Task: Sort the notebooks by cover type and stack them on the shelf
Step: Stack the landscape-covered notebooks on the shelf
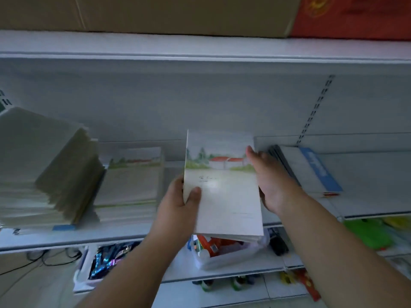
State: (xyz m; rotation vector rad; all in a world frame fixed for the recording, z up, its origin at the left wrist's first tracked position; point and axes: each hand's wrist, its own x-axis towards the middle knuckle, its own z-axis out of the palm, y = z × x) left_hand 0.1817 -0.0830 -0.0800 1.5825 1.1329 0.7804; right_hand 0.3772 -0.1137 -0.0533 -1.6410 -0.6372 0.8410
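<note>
I hold a small bundle of notebooks [224, 196] with a painted landscape cover above the shelf's [133, 237] front edge. My left hand [180, 203] grips its left edge, thumb on the cover. My right hand [270, 176] holds the right edge, fingers behind the cover. A stack with the same landscape cover [131, 181] lies on the shelf to the left. Further left stands a tall, fanned pile of plain pale notebooks [44, 170]. On the right lie white notebooks with a blue stripe [311, 170].
Cardboard boxes [155, 14] and a red box [355, 16] sit on the shelf above. Lower shelves hold a clear tub of toys [224, 252], a bin of shiny packets [104, 261] and green toys [367, 234]. Cables [44, 258] lie on the floor at left.
</note>
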